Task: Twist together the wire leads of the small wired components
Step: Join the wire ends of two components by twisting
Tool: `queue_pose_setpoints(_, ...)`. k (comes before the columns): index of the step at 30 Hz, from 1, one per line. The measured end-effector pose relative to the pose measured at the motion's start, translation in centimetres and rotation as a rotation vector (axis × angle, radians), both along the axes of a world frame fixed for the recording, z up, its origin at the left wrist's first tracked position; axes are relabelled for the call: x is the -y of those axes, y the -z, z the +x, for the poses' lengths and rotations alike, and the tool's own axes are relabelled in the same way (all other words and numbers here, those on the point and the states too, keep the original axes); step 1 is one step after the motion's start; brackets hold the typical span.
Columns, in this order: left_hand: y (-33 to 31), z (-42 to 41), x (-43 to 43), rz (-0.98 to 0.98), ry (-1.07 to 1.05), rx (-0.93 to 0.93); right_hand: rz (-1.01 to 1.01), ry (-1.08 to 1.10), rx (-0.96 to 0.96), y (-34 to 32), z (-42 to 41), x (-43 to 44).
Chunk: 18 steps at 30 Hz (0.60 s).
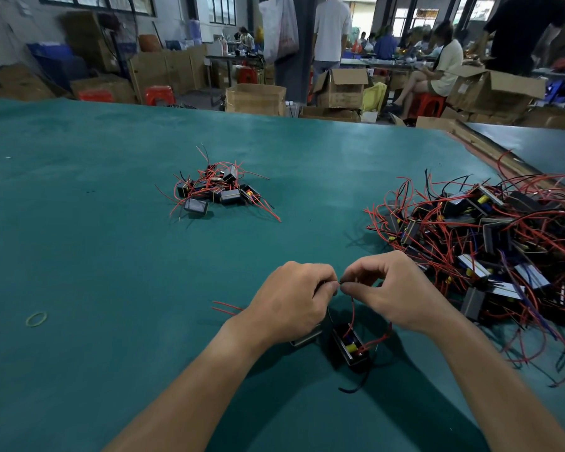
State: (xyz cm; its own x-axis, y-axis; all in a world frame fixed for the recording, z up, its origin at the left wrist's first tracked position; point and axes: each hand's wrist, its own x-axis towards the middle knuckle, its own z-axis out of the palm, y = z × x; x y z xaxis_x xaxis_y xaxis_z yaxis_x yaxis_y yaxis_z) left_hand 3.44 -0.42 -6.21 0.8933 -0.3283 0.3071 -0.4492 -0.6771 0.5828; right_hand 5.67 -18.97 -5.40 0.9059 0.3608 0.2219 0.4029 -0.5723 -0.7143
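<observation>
- We are taking as our landmark the black component (351, 346), which is lying on the green table (111, 230) with a yellow part and red wiring showing on top.
- Just above that component, we are seeing the left hand (291, 305) and the right hand (397, 290) meeting fingertip to fingertip.
- The left hand is curling its fingers and pinching the wire leads (352, 306) between thumb and forefinger.
- The right hand is pinching the same leads from the other side, with its remaining fingers arching over them.
- From the pinch, one red lead is dropping straight down into the black component.
- A second component (306, 337) is lying just left of the landmark, mostly hidden under the left hand.
- Two red wire ends (225, 307) are poking out farther left, beside the left wrist.
- A black lead (353, 388) is curling on the table just on the near side of the landmark.
- Well beyond the landmark and to its left, a small pile (217, 190) of wired components is sitting.
- To the landmark's right, a large pile (490, 246) of tangled components is spreading out close to the right hand.
- Far to the left, a yellow rubber band (36, 319) is lying flat.
</observation>
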Motion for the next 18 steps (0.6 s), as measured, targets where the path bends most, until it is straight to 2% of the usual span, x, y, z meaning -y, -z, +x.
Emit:
queue_pose_setpoints(7, -0.1, -0.2, 0.0, 0.035, 0.043, 0.109, -0.035, -0.067, -0.181, -0.3, 0.0, 0.1)
queue_pose_setpoints(10, 0.0, -0.2, 0.0, 0.056, 0.035, 0.144, -0.049, -0.098, -0.178, -0.3, -0.1, 0.2)
queue_pose_setpoints(18, -0.2, 0.2, -0.3, -0.038, 0.016, -0.088, 0.011, -0.153, -0.082, -0.6, 0.0, 1.2)
